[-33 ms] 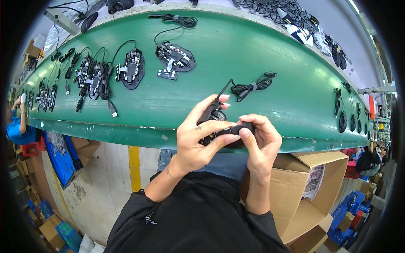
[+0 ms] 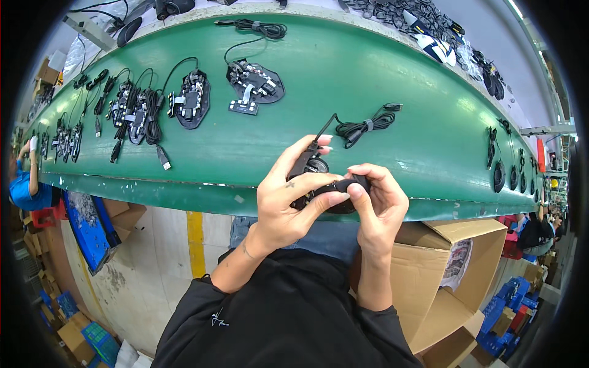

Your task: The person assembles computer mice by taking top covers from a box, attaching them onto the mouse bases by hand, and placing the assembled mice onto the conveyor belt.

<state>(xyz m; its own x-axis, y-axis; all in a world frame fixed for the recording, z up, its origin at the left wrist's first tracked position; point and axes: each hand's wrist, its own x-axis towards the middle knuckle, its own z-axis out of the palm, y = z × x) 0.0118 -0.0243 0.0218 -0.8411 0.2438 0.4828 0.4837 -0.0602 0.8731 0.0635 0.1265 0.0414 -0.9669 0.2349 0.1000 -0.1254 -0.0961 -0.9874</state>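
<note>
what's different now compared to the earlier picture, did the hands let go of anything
Nothing visibly changed. Nothing was let go or newly taken hold of: the left hand and right hand have the same grip on the black device. The bundled cable and the opened device with the white ribbon stayed where they were on the green work surface.

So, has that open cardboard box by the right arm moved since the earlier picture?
No: the cardboard box shows no visible shift against the green worktop.
</note>
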